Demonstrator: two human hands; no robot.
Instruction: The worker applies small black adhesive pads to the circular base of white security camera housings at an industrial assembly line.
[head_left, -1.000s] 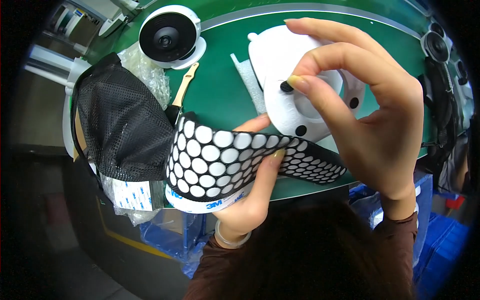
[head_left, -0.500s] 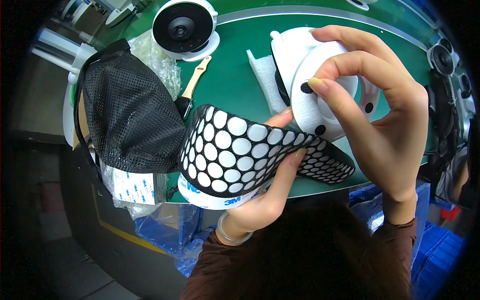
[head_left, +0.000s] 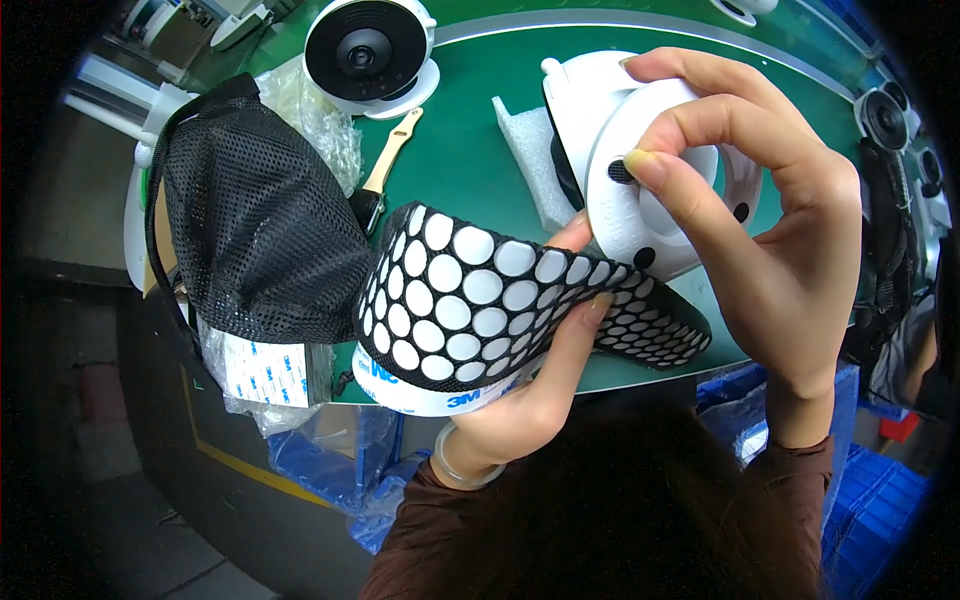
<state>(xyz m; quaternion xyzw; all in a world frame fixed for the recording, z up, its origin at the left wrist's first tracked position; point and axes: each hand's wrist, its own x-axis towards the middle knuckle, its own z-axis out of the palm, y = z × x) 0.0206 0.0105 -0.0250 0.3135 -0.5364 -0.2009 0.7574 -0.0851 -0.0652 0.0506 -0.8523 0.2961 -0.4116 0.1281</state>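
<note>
My left hand [head_left: 520, 412] is closed on a bent strip of round stick-on pads [head_left: 470, 300], black mesh dotted with white circles, on a printed backing. Its thumb lies on the strip's front; another fingertip shows behind the strip, near the white camera's ring-shaped base. My right hand [head_left: 790, 210] is curled over the white camera [head_left: 610, 215], its thumb pressed at a black round pad [head_left: 621, 171] on the base. More black round pads [head_left: 645, 257] sit around the ring. The camera is tilted, its underside turned toward me, its front mostly hidden.
Another white camera with a black face [head_left: 362, 60] stands at the back. To the left lie a black mesh bag [head_left: 265, 220], clear plastic wrap [head_left: 335, 135], a wooden-handled brush [head_left: 393, 150] and a printed stack [head_left: 265, 372]. White foam [head_left: 535, 160] lies behind the held camera. Blue crates [head_left: 880, 510] stand below right.
The white camera and my right hand have shifted very slightly to the right. My left hand and the strip have hardly moved.
</note>
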